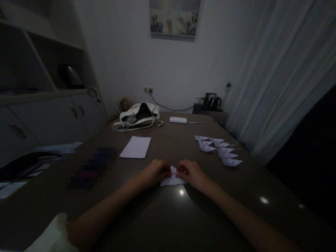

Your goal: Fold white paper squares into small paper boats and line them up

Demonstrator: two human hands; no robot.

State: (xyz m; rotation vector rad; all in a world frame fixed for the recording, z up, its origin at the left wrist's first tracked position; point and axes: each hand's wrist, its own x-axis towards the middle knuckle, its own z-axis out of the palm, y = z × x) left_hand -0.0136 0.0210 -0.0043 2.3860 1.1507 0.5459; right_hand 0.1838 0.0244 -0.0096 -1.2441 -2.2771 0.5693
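A partly folded sheet of white paper (173, 181) lies on the table in front of me, its peak pointing away and a straight edge toward me. My left hand (158, 173) pinches it on the left of the peak, fingers curled. On the other side my right hand (191, 172) grips the paper between thumb and bent fingers. Both hands rest low, close together, and cover the paper's side parts. To the right stand several folded paper boats (230, 162) in loose rows. A stack of white paper (135, 147) lies to the left, beyond my left hand.
A white handbag (141, 115) lies at the far left of the dark table (168, 217). Near the far edge is a white power bank-like device (178, 120) with a short strap. A blurred-out dark object (91, 168) lies left. Cabinets (47, 119) and a curtain (283, 70) flank the table.
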